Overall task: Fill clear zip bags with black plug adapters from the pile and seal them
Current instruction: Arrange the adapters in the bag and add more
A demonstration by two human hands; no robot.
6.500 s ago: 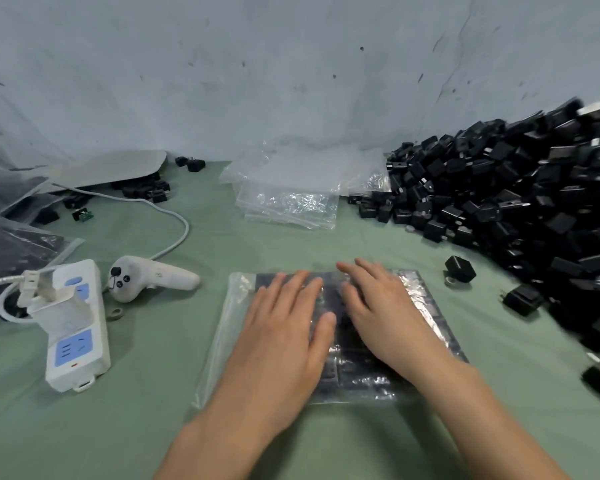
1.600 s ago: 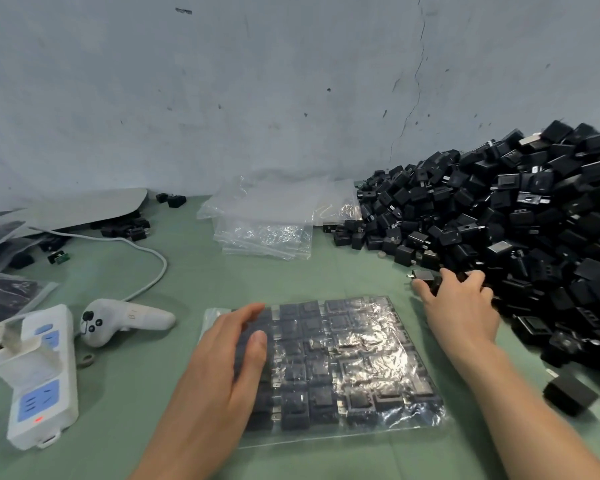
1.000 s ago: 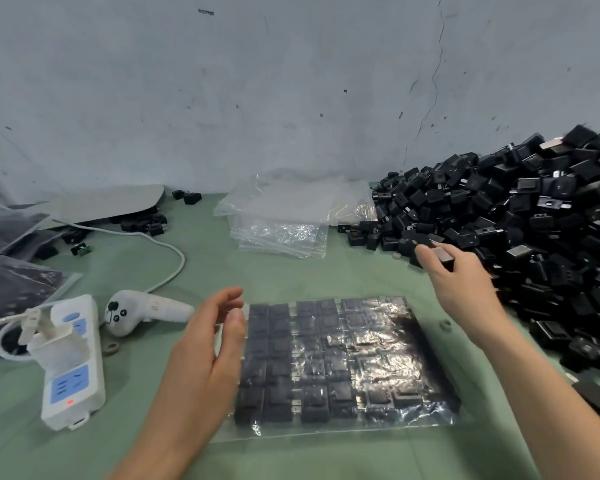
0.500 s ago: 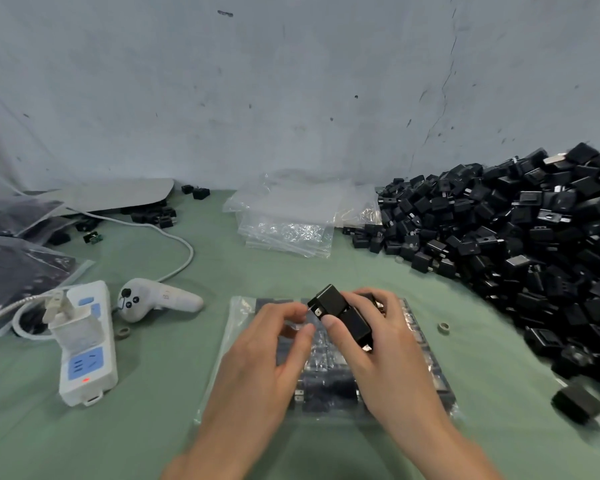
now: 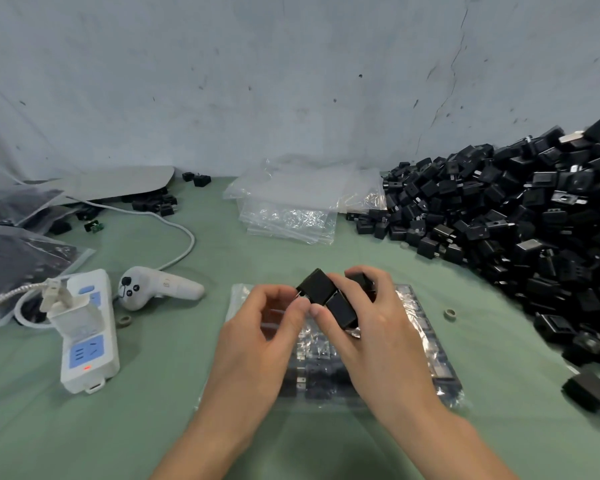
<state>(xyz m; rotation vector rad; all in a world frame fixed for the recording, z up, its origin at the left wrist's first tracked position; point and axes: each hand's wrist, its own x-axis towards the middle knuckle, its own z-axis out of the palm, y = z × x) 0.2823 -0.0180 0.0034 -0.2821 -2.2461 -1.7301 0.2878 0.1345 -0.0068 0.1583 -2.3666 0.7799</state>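
Right hand [image 5: 371, 334] grips 2 adapters [image 5: 317, 291], left hand [image 5: 260, 334] seemingly pinches one's prong: feed them singly, lying flat, into the zip bag [image 5: 426, 344].

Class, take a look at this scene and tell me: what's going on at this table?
A person is packing adapters. Their right hand grips a few black plug adapters over a clear zip bag that lies flat on the green table, already holding rows of adapters. The left hand has its fingertips against the held ones; whether it grips one is hard to tell. The big pile sits to the right, a stack of empty bags behind.
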